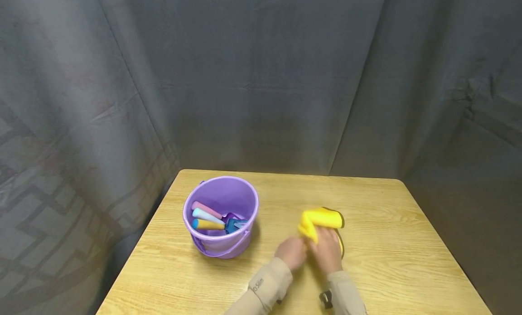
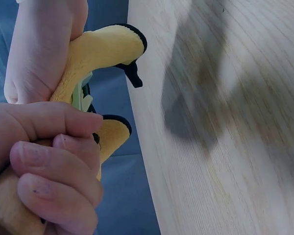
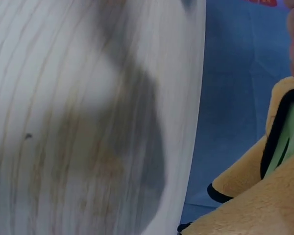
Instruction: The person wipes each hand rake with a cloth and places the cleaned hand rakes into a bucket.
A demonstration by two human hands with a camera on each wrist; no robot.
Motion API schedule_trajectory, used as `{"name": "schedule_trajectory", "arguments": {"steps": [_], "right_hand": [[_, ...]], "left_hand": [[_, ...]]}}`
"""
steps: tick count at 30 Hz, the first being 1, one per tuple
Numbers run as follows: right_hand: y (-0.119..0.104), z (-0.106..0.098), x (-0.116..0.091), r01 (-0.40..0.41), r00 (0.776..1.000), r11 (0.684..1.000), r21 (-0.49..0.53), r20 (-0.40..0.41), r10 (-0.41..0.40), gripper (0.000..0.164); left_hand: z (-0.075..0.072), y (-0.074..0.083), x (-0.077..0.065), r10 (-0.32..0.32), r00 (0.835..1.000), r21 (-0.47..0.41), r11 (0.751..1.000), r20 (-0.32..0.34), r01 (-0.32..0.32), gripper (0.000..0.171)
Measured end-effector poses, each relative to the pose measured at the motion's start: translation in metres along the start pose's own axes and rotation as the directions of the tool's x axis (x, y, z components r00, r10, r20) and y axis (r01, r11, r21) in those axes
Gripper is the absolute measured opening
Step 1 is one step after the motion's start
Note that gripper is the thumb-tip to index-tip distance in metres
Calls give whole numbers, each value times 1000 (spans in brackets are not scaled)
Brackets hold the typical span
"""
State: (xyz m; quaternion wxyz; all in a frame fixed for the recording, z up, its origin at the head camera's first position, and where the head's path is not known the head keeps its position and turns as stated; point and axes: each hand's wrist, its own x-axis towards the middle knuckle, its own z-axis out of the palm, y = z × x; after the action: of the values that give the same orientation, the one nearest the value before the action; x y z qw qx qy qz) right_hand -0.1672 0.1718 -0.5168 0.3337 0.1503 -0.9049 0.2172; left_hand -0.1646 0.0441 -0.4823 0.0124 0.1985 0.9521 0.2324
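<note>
A soft yellow plush piece (image 1: 324, 218) with black-edged ends is up in both hands, over the table. In the left wrist view the plush (image 2: 100, 49) shows light green parts between its yellow limbs. My left hand (image 1: 291, 252) has its fingers curled and grips a part of the plush, mostly hidden by the fingers. Close beside it, my right hand (image 1: 327, 251) holds the plush from the near side. Its fingertips are hidden in the head view. The right wrist view shows yellow limbs and a green inner face of the plush (image 3: 250, 208).
A purple bucket (image 1: 224, 244) stands left of the hands on the wooden table (image 1: 387, 269). Inside it lie several handled tools, with a pink handle (image 1: 205, 209), a light blue handle (image 1: 207, 215) and a yellow handle (image 1: 210, 225). Grey curtains (image 1: 261, 79) surround the table.
</note>
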Motion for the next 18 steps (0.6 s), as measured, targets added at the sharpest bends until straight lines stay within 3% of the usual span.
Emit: {"name": "schedule_trajectory", "arguments": {"steps": [10, 18], "right_hand": [[1, 2, -1, -66, 998, 998, -15, -17, 65, 28], [2, 2, -2, -60, 996, 997, -48, -74, 56, 28]], "left_hand": [[3, 1, -2, -15, 1000, 45, 999, 15, 14, 6], [2, 2, -3, -17, 999, 23, 1000, 34, 16, 9]]}}
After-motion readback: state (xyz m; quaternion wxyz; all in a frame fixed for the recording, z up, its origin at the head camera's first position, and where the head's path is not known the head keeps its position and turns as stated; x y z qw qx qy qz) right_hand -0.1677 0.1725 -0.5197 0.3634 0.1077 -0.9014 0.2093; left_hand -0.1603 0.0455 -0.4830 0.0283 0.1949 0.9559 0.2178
